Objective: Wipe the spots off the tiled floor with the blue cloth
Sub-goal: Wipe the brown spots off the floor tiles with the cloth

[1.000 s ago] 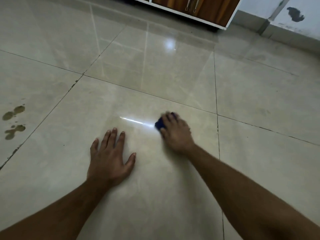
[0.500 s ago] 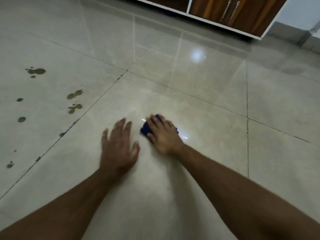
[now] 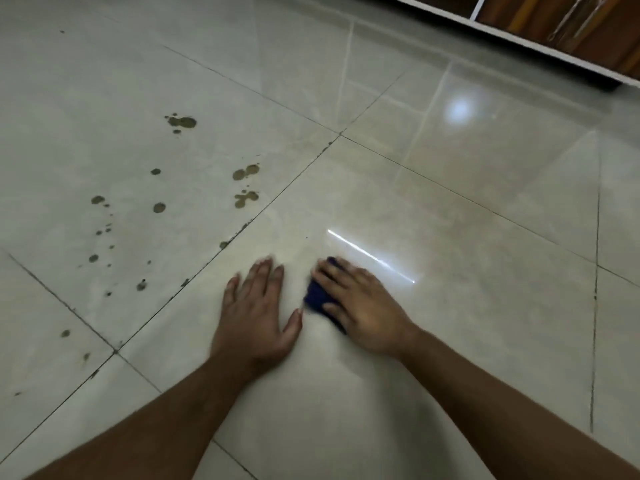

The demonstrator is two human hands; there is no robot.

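Note:
My right hand [image 3: 362, 308] presses the folded blue cloth [image 3: 318, 296] flat on the glossy beige tiled floor [image 3: 450, 341]; most of the cloth is hidden under the palm and fingers. Just left of it, my left hand [image 3: 256, 315] lies flat on the same tile with fingers spread, its thumb almost touching the cloth. Several brown spots [image 3: 244, 183] mark the neighbouring tile to the left, beyond a dirty grout line [image 3: 242, 226]. A larger blot [image 3: 181, 122] lies farther back.
A wooden cabinet with a white base [image 3: 554, 32] runs along the top right. Smaller specks [image 3: 93, 258] scatter across the left tile toward the near-left corner. Lamp glare [image 3: 459, 107] reflects on the far tile.
The view has swung left, bringing more spots into sight. Both hands have slid left across the tile, the right one dragging the cloth closer to the grout line.

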